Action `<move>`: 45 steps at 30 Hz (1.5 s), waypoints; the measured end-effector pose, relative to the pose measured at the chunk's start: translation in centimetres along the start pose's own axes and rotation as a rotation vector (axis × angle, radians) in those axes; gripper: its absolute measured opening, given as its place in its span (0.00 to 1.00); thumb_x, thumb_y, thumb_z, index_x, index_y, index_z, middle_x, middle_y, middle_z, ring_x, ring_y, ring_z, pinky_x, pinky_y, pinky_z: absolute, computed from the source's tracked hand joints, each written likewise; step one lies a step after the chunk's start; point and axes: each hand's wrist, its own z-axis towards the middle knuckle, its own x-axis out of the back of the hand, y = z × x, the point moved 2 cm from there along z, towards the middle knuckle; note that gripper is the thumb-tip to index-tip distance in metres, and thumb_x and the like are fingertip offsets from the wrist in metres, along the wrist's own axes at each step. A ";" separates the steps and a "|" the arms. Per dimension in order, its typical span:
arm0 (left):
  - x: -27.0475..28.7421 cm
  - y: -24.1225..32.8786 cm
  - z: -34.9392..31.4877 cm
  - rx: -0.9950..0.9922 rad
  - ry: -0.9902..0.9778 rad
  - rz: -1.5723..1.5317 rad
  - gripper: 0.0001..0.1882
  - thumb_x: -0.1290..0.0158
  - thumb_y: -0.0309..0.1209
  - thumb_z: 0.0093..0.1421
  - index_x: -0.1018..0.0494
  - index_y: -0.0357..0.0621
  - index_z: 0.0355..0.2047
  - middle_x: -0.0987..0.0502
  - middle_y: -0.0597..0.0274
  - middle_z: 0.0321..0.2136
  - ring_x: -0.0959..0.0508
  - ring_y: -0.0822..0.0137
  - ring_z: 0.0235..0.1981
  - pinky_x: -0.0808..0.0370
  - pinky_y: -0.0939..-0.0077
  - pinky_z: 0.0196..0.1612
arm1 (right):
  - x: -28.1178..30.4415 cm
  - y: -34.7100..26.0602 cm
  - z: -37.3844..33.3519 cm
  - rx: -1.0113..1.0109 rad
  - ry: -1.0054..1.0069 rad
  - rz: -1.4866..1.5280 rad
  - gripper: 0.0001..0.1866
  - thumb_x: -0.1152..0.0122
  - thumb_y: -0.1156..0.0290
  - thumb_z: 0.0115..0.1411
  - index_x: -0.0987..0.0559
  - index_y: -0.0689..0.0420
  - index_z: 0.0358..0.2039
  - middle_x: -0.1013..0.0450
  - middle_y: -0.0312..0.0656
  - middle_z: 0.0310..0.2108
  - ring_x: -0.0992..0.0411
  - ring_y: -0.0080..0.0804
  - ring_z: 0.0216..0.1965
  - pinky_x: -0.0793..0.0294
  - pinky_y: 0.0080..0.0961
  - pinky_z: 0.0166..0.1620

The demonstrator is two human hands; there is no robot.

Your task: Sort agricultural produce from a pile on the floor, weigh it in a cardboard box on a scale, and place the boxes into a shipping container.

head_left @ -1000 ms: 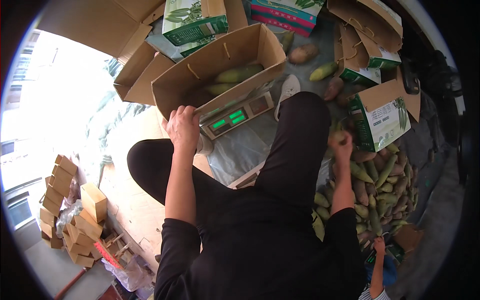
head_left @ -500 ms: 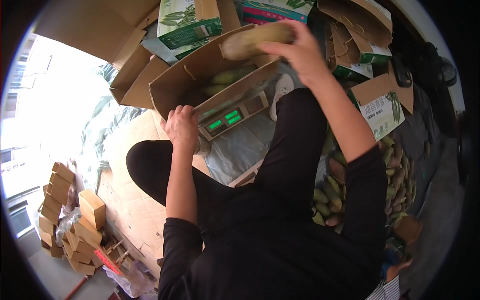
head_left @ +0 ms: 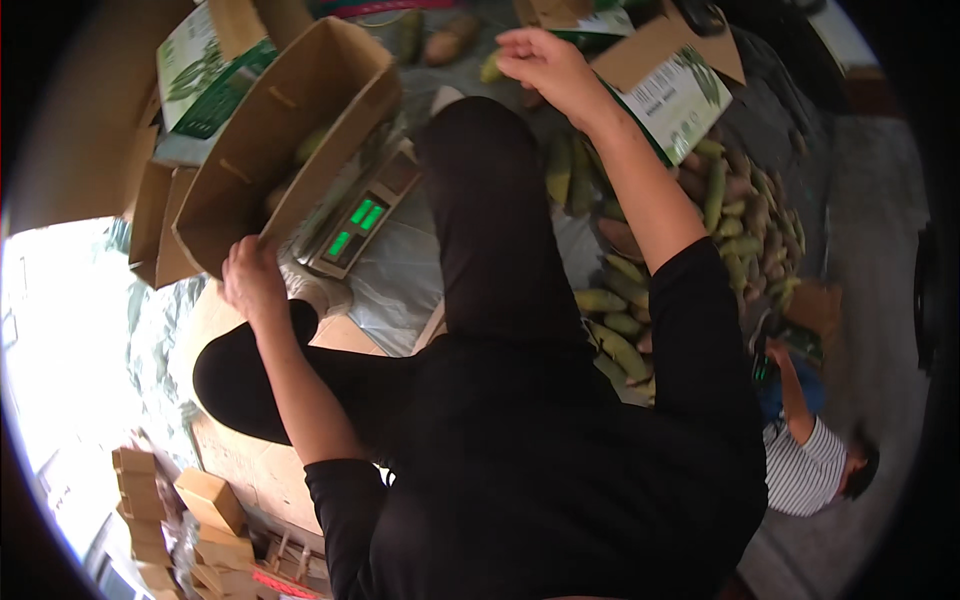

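Note:
My left hand (head_left: pixel 252 280) grips the near corner of a long open cardboard box (head_left: pixel 290 170), fingers closed over its edge. The box stands tilted in view on a weighing scale (head_left: pixel 358 225) with a lit green display. Inside it, a green radish (head_left: pixel 312 145) shows partly; the box wall hides the rest. My right hand (head_left: pixel 555 75) is held out above the floor at the far right of the box, fingers loosely apart with nothing seen in them. Just beside its fingertips lies a greenish radish (head_left: pixel 491 67), partly behind the hand.
A heap of green and brownish radishes (head_left: pixel 745 220) spreads at the right, beside a printed white carton (head_left: pixel 675 100). Another green-and-white carton (head_left: pixel 215 75) stands at the far left. Small cardboard boxes (head_left: pixel 210 500) are stacked lower left. A person in a striped shirt (head_left: pixel 805 465) is at lower right.
The radish that was in my right hand over the box is no longer in it; that hand has moved right, away from the box. My left hand stays on the box corner. The view has turned right.

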 end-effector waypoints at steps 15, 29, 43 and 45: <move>-1.8 -1.7 0.3 -0.072 -0.043 -0.039 0.14 0.49 0.40 0.55 0.27 0.48 0.39 0.25 0.62 0.38 0.27 0.55 0.42 0.33 0.57 0.42 | 5.9 31.7 -30.6 -0.637 -0.433 -0.890 0.14 0.45 0.64 0.50 0.24 0.62 0.31 0.27 0.54 0.33 0.29 0.50 0.40 0.29 0.38 0.43; -1.7 -0.8 0.5 -0.061 -0.014 -0.085 0.14 0.48 0.38 0.52 0.25 0.44 0.36 0.24 0.57 0.36 0.26 0.53 0.40 0.31 0.60 0.43 | -2.0 30.3 -32.1 -0.660 -0.673 -1.082 0.16 0.51 0.68 0.55 0.26 0.46 0.45 0.35 0.38 0.51 0.39 0.39 0.55 0.36 0.44 0.51; -0.1 0.1 -0.2 0.004 -0.049 -0.076 0.11 0.47 0.38 0.53 0.26 0.51 0.36 0.25 0.66 0.37 0.28 0.59 0.44 0.38 0.53 0.49 | -0.8 31.3 -31.9 -0.787 -0.494 -1.059 0.13 0.52 0.63 0.57 0.20 0.49 0.36 0.28 0.38 0.45 0.31 0.42 0.48 0.30 0.40 0.45; -0.2 0.1 -0.2 -0.020 -0.020 -0.094 0.11 0.46 0.37 0.52 0.26 0.52 0.37 0.25 0.66 0.38 0.29 0.59 0.45 0.37 0.56 0.49 | -0.1 31.3 -31.9 -0.764 -0.475 -1.039 0.13 0.52 0.61 0.57 0.20 0.48 0.35 0.28 0.38 0.45 0.30 0.42 0.48 0.30 0.42 0.45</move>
